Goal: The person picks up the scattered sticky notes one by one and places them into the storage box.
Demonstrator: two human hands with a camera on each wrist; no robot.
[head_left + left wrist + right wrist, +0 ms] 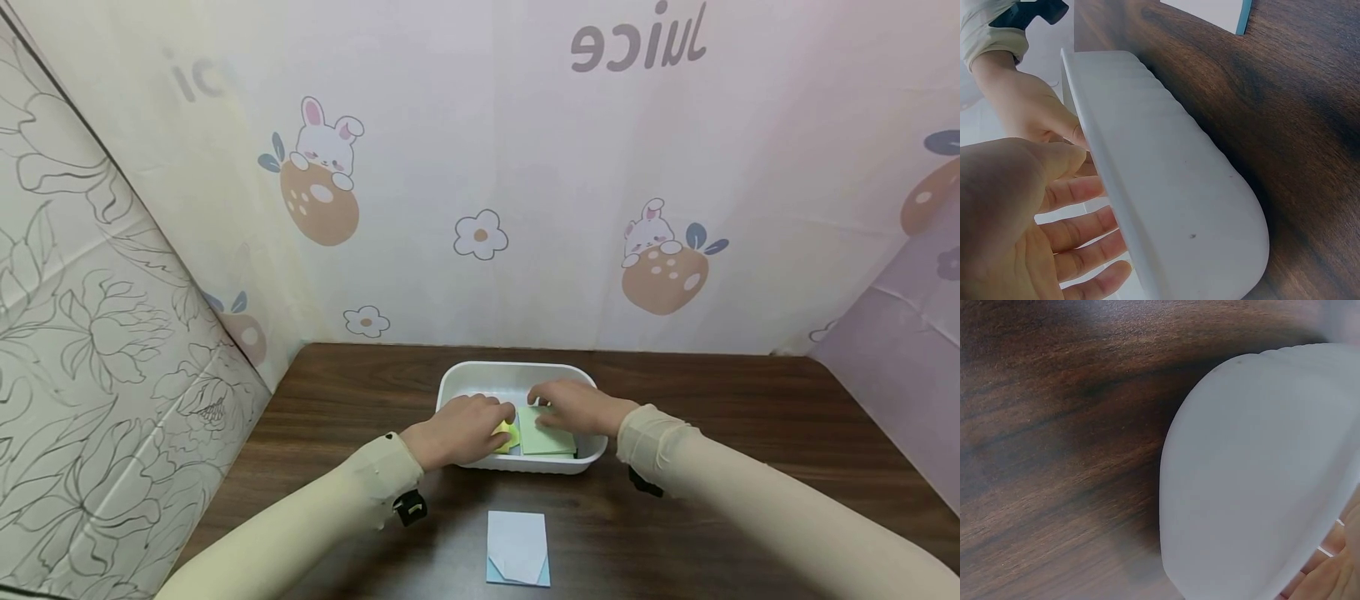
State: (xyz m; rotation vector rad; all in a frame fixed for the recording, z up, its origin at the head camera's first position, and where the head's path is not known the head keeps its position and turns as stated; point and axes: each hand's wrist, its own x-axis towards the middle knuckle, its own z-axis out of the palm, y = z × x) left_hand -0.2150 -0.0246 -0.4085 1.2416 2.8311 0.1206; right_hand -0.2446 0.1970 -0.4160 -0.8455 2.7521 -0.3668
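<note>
A white plastic box point(450, 383) stands on the table, and both hands reach into it. Inside, my left hand point(467, 427) is over yellow sticky notes point(513, 435), its thumb and index finger beside them. The left wrist view shows the left hand's fingers point(1088, 256) spread and extended behind the box rim. My right hand point(576, 404) is at a light green pad of sticky notes point(543, 437), its thumb overlapping the pad and its fingers near the far edge. The box wall hides most of the right hand in the right wrist view.
In front of the box lies a white paper sheet point(516, 537) on a light blue one, near the table's front. The dark wooden table point(712, 383) meets patterned curtains point(487, 292) at the back and sides.
</note>
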